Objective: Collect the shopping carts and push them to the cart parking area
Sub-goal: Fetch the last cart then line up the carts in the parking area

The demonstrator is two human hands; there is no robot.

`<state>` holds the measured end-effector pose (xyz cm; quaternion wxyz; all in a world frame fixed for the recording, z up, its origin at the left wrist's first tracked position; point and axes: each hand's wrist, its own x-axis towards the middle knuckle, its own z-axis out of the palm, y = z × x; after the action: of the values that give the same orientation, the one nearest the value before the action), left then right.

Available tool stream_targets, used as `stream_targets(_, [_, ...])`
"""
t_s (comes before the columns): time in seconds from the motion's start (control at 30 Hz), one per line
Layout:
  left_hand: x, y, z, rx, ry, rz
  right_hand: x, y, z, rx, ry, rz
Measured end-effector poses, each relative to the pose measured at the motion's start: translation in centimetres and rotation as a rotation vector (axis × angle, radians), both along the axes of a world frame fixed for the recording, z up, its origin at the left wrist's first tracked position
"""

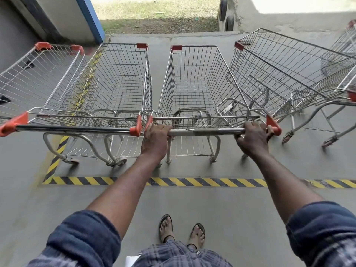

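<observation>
Head view: left hand point(155, 139) and right hand point(254, 138) both grip the handle bar point(208, 132) of the middle cart point(194, 83), fingers curled over the top. Left is at the bar's left end, right is by the right orange cap. That cart sits fully beyond the hazard stripe point(192, 182), rear wheels just past it. Also beyond the stripe: 2 carts to the left, the near-left cart point(115, 83) close alongside and the outer-left cart point(38, 74), plus 1 angled cart point(279, 74) on the right. Sandalled feet point(181, 232) are on the stripe's near side.
</observation>
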<state>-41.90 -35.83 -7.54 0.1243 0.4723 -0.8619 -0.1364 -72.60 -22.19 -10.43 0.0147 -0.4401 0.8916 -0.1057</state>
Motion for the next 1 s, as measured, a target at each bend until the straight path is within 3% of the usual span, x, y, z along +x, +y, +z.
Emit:
stream_targets(0.43, [-1.0,0.7,-0.7,-0.052,-0.006,0.012,0.2,0.5,2.0,0.024,-0.127,0.056])
stream_targets(0.7, [-9.7,4.8,0.3,-0.003,0.025,-0.095,-3.0,3.1,2.9,-0.147,-0.238,0.259])
stream_targets(0.9, [-17.7,8.0,0.5,0.010,0.069,-0.201,-8.8,6.9,3.0,-0.374,-0.262,0.121])
stream_targets(1.0, [-21.3,9.2,0.6,0.021,0.066,-0.248,-11.6,9.2,2.5,-0.363,-0.305,0.046])
